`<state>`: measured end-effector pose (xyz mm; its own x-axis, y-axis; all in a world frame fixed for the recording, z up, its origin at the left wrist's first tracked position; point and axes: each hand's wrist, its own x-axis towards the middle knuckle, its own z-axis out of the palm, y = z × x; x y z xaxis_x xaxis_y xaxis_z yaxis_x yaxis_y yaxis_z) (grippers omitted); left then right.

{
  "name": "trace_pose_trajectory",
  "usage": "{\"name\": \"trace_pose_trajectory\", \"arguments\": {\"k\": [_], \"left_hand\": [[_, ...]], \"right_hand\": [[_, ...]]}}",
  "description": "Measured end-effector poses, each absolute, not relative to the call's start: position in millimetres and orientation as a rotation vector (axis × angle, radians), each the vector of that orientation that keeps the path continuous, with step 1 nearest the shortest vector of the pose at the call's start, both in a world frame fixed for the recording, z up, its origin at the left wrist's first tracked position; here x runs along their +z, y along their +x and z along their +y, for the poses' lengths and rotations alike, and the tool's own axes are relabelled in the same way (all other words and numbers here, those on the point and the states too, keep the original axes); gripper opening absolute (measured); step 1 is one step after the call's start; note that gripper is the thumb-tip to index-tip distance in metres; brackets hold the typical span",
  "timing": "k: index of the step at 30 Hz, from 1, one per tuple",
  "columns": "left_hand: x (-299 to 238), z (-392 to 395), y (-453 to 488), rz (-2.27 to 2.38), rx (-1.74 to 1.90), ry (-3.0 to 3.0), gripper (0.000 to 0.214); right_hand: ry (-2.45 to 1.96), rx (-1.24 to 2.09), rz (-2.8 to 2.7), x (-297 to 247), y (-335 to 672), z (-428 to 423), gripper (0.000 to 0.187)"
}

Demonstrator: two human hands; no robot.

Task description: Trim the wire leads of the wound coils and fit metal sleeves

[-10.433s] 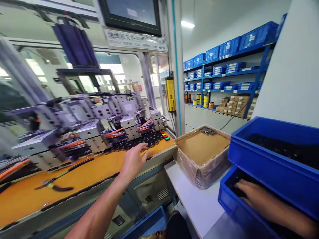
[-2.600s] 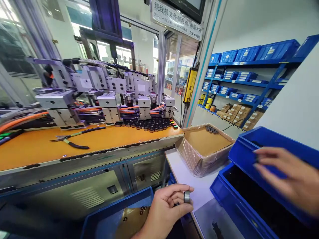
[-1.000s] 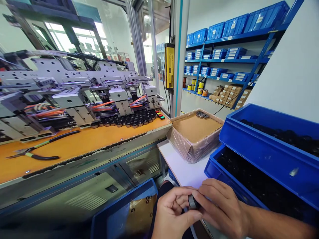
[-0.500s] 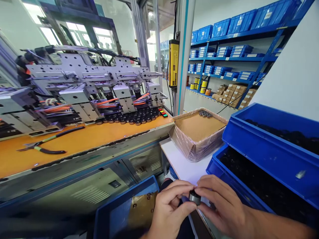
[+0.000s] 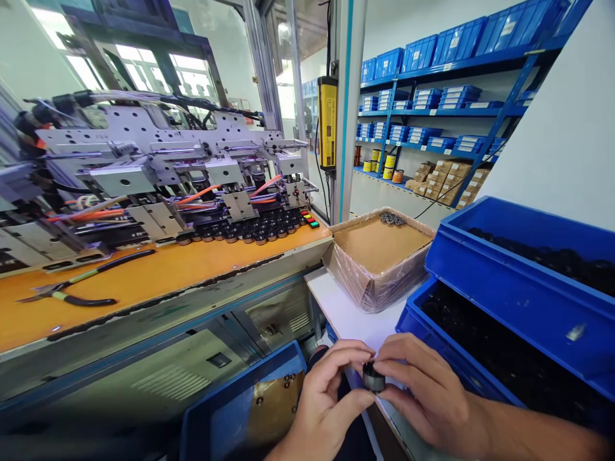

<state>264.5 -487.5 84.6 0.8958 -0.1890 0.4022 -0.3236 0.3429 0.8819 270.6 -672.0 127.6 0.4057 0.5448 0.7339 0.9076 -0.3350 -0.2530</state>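
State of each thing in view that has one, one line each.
Cylindrical part, held, black end up
Left hand, pinching it
Right hand, also gripping it
Pliers, lying, handles apart
Upper blue bin, open, black parts inside
Lower blue bin, open, dark contents
Carton, open-topped, plastic-wrapped, grey parts at far corner
Low blue bin, open, few small parts
Machine buttons, can't tell if lit

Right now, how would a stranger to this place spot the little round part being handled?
Find the two big blue bins stacked at the near right. Just left of them, low in the picture, the left hand and right hand hold a small round part between them, black on top with a grey band below. Unlike the dark parts heaped in the bins, it alone is held.
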Motion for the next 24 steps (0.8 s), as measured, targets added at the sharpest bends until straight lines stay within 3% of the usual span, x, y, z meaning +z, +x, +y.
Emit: {"name": "trace_pose_trajectory", "arguments": {"k": [4, 9, 13, 17, 24], "left_hand": [[87, -481, 274, -0.701, 0.395, 1.465, 0.02], [83, -487, 271, -0.724, 0.508, 1.475, 0.016], [82, -482, 274, -0.656, 0.542, 1.62, 0.017], [109, -428, 315, -0.336, 0.792, 2.296, 0.014], [158, -320, 415, 0.203, 0.804, 2.561, 0.011]], "right_hand": [[-2.028, -0.668, -1.231, 131, 269, -671, 0.015], [-2.055, -0.646, -1.231, 133, 266, -668, 0.017], [-2.268, -0.872, -1.181, 127, 267, -671, 0.022], [-2.374, -1.155, -1.232, 112, 279, -678, 0.03], [-2.287, -1.238, -1.329, 107, 288, -677, 0.029]]}}
